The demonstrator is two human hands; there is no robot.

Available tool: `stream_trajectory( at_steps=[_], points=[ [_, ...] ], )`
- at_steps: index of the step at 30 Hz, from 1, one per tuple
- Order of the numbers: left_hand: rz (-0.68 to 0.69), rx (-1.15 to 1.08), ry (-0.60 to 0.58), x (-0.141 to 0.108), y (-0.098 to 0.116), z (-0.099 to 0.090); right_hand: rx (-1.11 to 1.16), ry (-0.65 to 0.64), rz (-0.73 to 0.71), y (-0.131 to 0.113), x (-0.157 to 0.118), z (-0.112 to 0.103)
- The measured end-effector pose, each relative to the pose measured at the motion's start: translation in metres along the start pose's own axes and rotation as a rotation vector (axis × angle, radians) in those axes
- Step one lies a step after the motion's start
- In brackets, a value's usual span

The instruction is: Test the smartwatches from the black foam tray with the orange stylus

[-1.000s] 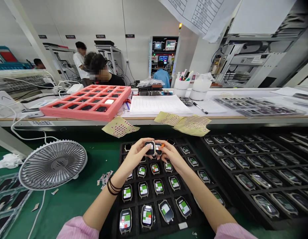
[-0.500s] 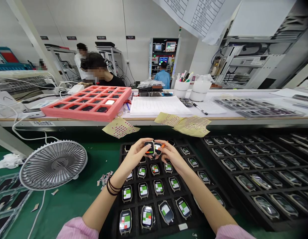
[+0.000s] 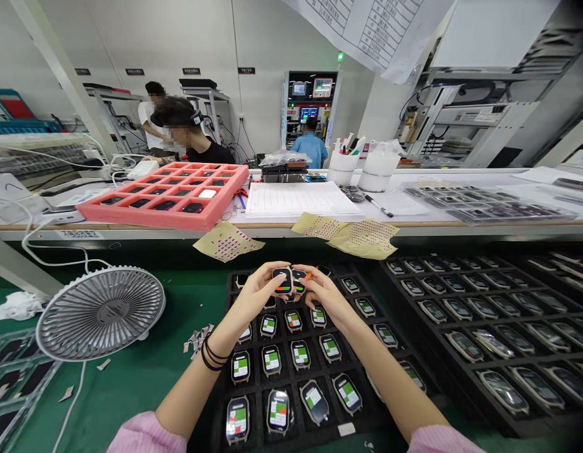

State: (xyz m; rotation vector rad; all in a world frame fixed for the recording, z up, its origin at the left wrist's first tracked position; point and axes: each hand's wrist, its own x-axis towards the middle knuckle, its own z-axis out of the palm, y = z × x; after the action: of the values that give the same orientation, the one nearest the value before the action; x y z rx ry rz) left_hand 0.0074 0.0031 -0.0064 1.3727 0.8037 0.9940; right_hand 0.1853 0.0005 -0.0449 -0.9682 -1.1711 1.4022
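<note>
2 black rectangular smartwatches (image 3: 285, 281) are up at centre frame, and there's the left hand (image 3: 259, 292) and right hand (image 3: 327, 297) gripping them together, fingers clasped, right above a black compartment tray (image 3: 210, 431)!

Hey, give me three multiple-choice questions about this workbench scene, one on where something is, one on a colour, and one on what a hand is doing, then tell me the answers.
1. Where is the round desk fan relative to the black tray under the hands?
A. To its right
B. To its left
C. On top of it

2. What colour is the compartmented foam tray?
A. Pink
B. Blue
C. Green

3. What is the left hand doing?
A. Resting flat on the green mat
B. Holding a pen
C. Holding a smartwatch above the black tray

Answers:
1. B, the fan lies beyond the tray's left edge in the view.
2. A, the foam's rim and compartment walls are pink.
3. C, the smartwatch is gripped in it, raised over the tray.
</note>
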Motion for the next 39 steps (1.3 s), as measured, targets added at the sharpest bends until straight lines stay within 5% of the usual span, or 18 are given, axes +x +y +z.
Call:
stream_trajectory(
  at_steps=[39],
  points=[
    [0.007, -0.003, 0.002, 0.0003, -0.0003, -0.0004, 0.004, 0.043, -0.022, -0.0049, -0.0008, 0.0012]
  ],
)
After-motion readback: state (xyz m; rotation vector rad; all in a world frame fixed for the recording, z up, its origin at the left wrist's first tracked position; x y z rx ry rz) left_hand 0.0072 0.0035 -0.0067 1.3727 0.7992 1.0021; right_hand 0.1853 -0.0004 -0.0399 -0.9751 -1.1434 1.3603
